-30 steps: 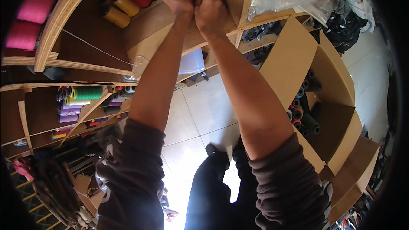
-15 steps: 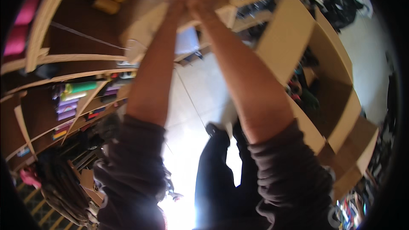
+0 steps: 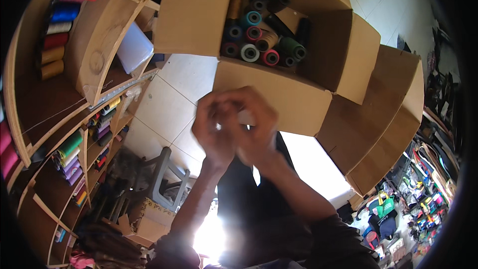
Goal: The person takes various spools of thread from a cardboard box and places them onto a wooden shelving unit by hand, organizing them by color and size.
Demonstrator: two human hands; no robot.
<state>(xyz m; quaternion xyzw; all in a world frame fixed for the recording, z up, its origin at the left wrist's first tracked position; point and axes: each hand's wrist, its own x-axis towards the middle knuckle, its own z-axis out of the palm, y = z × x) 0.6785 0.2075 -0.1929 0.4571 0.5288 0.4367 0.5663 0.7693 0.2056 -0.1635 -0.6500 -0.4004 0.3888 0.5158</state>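
- While both hands are raised together in the middle of the head view, the left hand (image 3: 214, 129) and the right hand (image 3: 254, 132) are pressed against each other, fingers curled inward and overlapping.
- A small pale thing (image 3: 245, 117) is glimpsed between the fingertips; what it is cannot be told, nor can its long axis or the way it points be made out, since it is almost wholly covered by the fingers.
- Whether it is pinched by one hand or by both cannot be told.
- Both forearms are seen rising from the lower edge, with dark sleeves (image 3: 328, 239) pushed back from the wrists.
- Just above the hands an open cardboard box (image 3: 269, 94) is seen, its near wall right behind the fingertips.
- Thread spools (image 3: 259, 40) in teal, pink, tan, green and dark colours are packed inside the box, most of them lying with their round ends turned toward the camera.
- Further cardboard boxes (image 3: 378, 124) are set to the right of it, one beside the next.
- At the left, wooden shelves (image 3: 99, 55) are seen, with a row of coloured spools (image 3: 57, 30) at the top and more thread cones (image 3: 69, 152) lower down.
- A grey plastic stool (image 3: 167, 174) is seen on the tiled floor (image 3: 164, 104) below the left hand.
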